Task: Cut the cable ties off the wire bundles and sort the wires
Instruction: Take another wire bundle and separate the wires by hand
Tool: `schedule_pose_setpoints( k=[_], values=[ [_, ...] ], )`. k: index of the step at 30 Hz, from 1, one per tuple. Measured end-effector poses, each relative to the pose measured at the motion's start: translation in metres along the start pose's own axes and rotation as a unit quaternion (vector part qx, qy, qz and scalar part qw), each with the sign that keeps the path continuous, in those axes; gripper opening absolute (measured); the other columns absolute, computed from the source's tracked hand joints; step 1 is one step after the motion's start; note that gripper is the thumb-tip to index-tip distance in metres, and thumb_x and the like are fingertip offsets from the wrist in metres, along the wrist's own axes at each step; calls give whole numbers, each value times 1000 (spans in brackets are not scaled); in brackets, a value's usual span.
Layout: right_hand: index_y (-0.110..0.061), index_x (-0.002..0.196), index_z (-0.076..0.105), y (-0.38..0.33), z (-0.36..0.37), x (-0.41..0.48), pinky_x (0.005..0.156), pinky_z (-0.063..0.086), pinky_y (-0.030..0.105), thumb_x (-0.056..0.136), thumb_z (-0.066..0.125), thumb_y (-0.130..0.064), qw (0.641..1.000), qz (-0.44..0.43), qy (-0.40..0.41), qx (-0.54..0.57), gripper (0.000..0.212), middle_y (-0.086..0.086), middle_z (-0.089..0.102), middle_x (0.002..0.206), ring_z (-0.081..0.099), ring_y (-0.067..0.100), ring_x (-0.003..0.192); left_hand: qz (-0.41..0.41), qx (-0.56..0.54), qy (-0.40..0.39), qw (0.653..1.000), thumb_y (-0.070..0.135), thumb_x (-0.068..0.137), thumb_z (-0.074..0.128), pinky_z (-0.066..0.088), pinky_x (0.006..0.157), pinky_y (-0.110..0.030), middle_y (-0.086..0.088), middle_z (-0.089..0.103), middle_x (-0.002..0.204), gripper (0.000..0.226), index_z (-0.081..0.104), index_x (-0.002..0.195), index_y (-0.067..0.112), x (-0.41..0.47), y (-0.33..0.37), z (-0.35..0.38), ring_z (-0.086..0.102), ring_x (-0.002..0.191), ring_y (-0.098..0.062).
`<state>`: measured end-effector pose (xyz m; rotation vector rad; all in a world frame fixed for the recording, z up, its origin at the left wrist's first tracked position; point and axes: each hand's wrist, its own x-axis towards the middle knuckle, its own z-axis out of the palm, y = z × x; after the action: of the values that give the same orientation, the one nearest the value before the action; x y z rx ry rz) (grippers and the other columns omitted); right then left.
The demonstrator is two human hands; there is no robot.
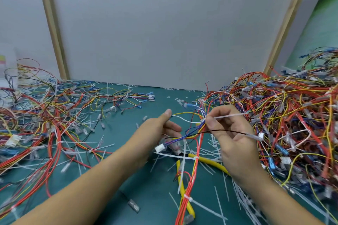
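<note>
The right hand (233, 139) is raised over the middle of the green mat (128, 179); its thumb and forefinger pinch a white cable tie (228, 115) where it wraps a small wire bundle (193, 129), and the tie's tail points right. The left hand (159, 129) is just left of it, thumb straight, fingers loosely stretched over the bundle's near end; whether they grip it I cannot tell. A white connector (159, 148) hangs below that hand. Yellow-handled cutters (208, 161) lie on the mat beneath, crossed by red wires; cut ties (217, 195) litter the near right. Loose wires (45, 115) spread at left; a thicker tangle (292, 115) is heaped at right.
</note>
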<state>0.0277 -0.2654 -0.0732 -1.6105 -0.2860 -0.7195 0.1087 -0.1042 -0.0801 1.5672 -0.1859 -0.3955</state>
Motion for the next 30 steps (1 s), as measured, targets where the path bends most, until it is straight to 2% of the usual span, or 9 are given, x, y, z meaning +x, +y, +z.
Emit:
schedule_pose_setpoints(
  k=[2, 4, 8, 12, 16, 22, 26, 28, 30],
  values=[
    [-13, 92, 59, -1, 0, -1, 71, 49, 14, 90, 59, -17, 1000, -21, -7, -18, 4, -10, 67, 79, 63, 2, 76, -12, -35, -42, 998, 62, 98, 38, 39, 40, -14, -11, 63, 57, 66, 73, 80, 9, -6, 2, 1, 59, 44, -18],
    [-14, 93, 59, 0, 0, -1, 76, 54, 21, 92, 59, -17, 999, -25, -19, -22, 3, -3, 72, 86, 70, 8, 87, 20, -8, -22, 1000, 69, 95, 33, 38, 43, -18, -10, 61, 54, 71, 75, 78, 15, -8, 4, 2, 53, 44, -17],
    [-14, 94, 58, 0, 1, -4, 84, 56, 29, 93, 58, -15, 998, -24, -45, -20, 2, 8, 73, 93, 72, 20, 96, 85, 63, 95, 990, 67, 97, 25, 40, 70, -33, 7, 76, 80, 68, 76, 90, 22, -2, 9, -2, 56, 73, -20],
    [-12, 94, 59, -4, 2, -9, 88, 55, 31, 93, 59, -14, 998, -22, -60, -5, 2, 7, 75, 94, 73, 22, 97, 70, 64, 30, 995, 71, 93, 30, 43, 96, -35, 4, 78, 89, 70, 82, 80, 26, -5, 6, -6, 65, 100, -20],
    [-12, 89, 65, -8, 6, -14, 90, 56, 38, 88, 64, -25, 998, -5, -61, 10, 13, 13, 73, 91, 71, 30, 95, 60, -69, -125, 988, 52, 92, 47, 40, 96, -37, 0, 77, 87, 45, 81, 81, 26, -10, 7, -2, 72, 86, -9],
    [-7, 96, 55, -6, 7, -6, 92, 51, 27, 92, 54, -18, 998, 31, -41, 40, 12, 17, 67, 93, 70, 25, 99, 150, -171, -105, 968, 31, 88, 56, 41, 96, -37, -14, 74, 108, 31, 71, 114, 22, -11, 12, -10, 67, 96, -17],
    [-13, 95, 52, -3, 2, 5, 86, 55, 40, 100, 48, -11, 987, 103, 57, 107, 6, 12, 75, 90, 73, 31, 88, 178, -286, -104, 936, 35, 95, 47, 50, 91, -33, -15, 69, 118, 38, 71, 118, 17, -7, 12, -16, 67, 99, -25],
    [-16, 94, 50, -8, -3, 12, 68, 58, 34, 102, 45, -9, 972, 131, 100, 168, 12, 12, 74, 93, 74, 31, 78, 182, -231, -15, 956, 28, 102, 40, 50, 92, -33, -10, 66, 121, 33, 69, 116, 17, 2, 9, -19, 70, 100, -27],
    [-20, 93, 48, -14, -9, 17, 57, 57, 29, 104, 43, -9, 963, 127, 144, 187, 15, 13, 73, 97, 74, 28, 73, 202, 48, 87, 974, 14, 101, 43, 45, 88, -22, -3, 61, 120, 25, 64, 110, 22, 9, 4, -23, 68, 93, -15]
  ],
)
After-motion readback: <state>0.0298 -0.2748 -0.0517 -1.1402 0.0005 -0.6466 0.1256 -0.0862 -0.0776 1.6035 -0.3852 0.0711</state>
